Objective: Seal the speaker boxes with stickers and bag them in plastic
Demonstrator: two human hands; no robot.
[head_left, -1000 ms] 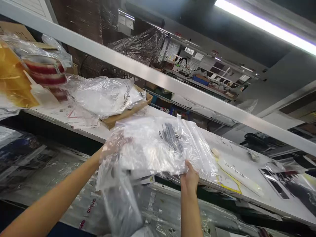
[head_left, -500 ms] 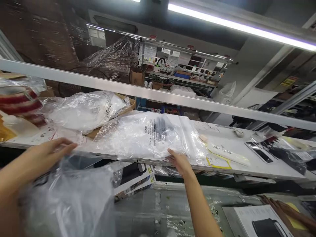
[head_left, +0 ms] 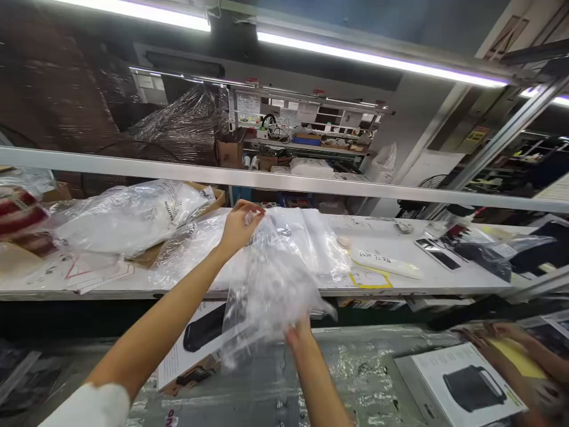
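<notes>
My left hand (head_left: 240, 224) is raised and pinches the top edge of a clear plastic bag (head_left: 271, 287) that hangs in front of me. Below it, my right hand (head_left: 299, 333) grips the bag's lower part, its fingers mostly hidden behind the plastic. Behind the bag, a stack of more clear bags (head_left: 311, 246) with printed text lies on the white shelf (head_left: 427, 281). A white product box (head_left: 191, 350) with a black appliance pictured on it lies under the bag on the film-covered surface.
A cardboard tray with bagged white items (head_left: 128, 216) sits on the shelf's left. A second product box (head_left: 469, 385) lies at the lower right, with another person's hands (head_left: 502, 332) beside it. Dark bagged items (head_left: 484, 252) lie at the shelf's right. A metal rail (head_left: 311, 182) crosses above.
My left hand has risen from the shelf's front edge, lifting one clear bag. My right hand has left the bag stack and now holds the bag's bottom. The view has shifted right and downward.
</notes>
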